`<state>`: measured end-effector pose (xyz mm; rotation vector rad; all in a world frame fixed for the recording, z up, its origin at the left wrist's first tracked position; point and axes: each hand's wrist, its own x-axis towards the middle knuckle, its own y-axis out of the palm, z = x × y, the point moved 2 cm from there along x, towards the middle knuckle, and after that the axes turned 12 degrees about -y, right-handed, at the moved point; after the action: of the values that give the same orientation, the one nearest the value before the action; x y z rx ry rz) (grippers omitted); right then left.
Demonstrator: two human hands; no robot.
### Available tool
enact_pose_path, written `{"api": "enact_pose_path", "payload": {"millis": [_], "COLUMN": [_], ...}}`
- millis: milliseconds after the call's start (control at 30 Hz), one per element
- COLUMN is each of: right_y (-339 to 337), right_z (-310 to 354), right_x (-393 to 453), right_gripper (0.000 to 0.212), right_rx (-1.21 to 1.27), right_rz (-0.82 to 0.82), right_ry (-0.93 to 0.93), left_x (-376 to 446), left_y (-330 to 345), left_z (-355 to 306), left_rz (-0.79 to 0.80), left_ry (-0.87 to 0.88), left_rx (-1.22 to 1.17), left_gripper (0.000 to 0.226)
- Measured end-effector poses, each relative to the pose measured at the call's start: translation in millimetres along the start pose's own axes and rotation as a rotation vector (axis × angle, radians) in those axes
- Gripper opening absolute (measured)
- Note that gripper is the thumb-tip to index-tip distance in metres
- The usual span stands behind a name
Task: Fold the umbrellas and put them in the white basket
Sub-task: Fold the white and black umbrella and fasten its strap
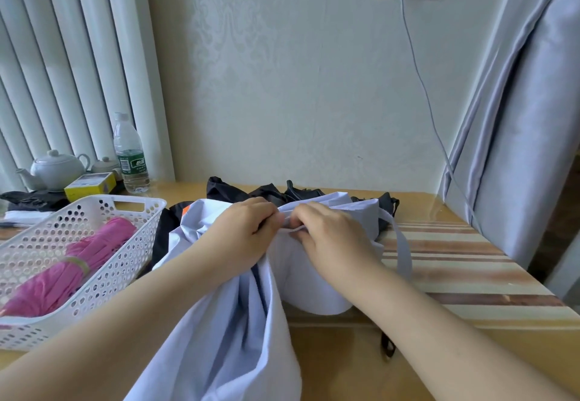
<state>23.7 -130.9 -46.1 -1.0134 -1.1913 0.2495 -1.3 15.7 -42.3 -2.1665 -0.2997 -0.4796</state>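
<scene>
A folded pink fabric umbrella [59, 270] lies in the white perforated plastic basket [138, 243] at the table's left, and just right of it the left hand [248, 228] and right hand [329, 234], close together, both pinch the loose pale lilac fabric umbrella [226, 331] mid-table.

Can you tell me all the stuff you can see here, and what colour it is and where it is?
basket: one, white, table's left side
folded umbrella: one, pink, inside the basket
umbrella being folded: one, pale lilac, centre, gripped
umbrella behind it: black, count unclear
water bottle: one, clear, green label, back left
teapot: one, white, back left
small box: one, yellow, beside the teapot
cable: one, white, plugged into the wall socket
table: one, yellowish wood
left hand: pinching lilac fabric
right hand: pinching lilac fabric
</scene>
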Motion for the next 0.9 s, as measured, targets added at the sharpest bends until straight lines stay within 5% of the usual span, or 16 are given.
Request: {"api": "enact_pose_path", "payload": {"millis": [133, 300, 367, 500, 633, 767, 900], "right_y": [-0.1, -21.4, -28.8, -45.3, -60.0, -77.7, -77.1], "right_z": [1.2, -32.2, -49.3, -65.5, -66.7, -70.8, -81.8], "right_x": [-10.3, -43.2, -56.3, -65.8, -59.5, -56.9, -63.1], "right_gripper": [0.015, 0.024, 0.025, 0.019, 0.022, 0.029, 0.029], "right_rx": [0.092, 0.087, -0.078, 0.172, 0.169, 0.266, 0.376], "right_rz": [0.017, 0.378, 0.283, 0.276, 0.137, -0.053, -0.078], "right_ry": [0.040, 0.194, 0.105, 0.385, 0.393, 0.340, 0.424], "left_x": [-0.4, 4.1, 4.5, 6.1, 5.9, 4.4, 4.2], "left_y": [-4.5, -13.2, -16.1, -14.9, -13.9, -19.1, -17.3], "left_z": [1.7, 14.0, 16.3, 13.6, 11.4, 14.8, 13.3], "left_rz": [0.000, -0.015, 0.004, 0.013, 0.010, -0.008, 0.026], "left_ry": [0.040, 0.025, 0.029, 0.025, 0.037, 0.003, 0.014], "left_rx": [0.047, 0.084, 0.090, 0.120, 0.145, 0.173, 0.191], "left_gripper": [0.042, 0.015, 0.014, 0.016, 0.036, 0.016, 0.029]}}
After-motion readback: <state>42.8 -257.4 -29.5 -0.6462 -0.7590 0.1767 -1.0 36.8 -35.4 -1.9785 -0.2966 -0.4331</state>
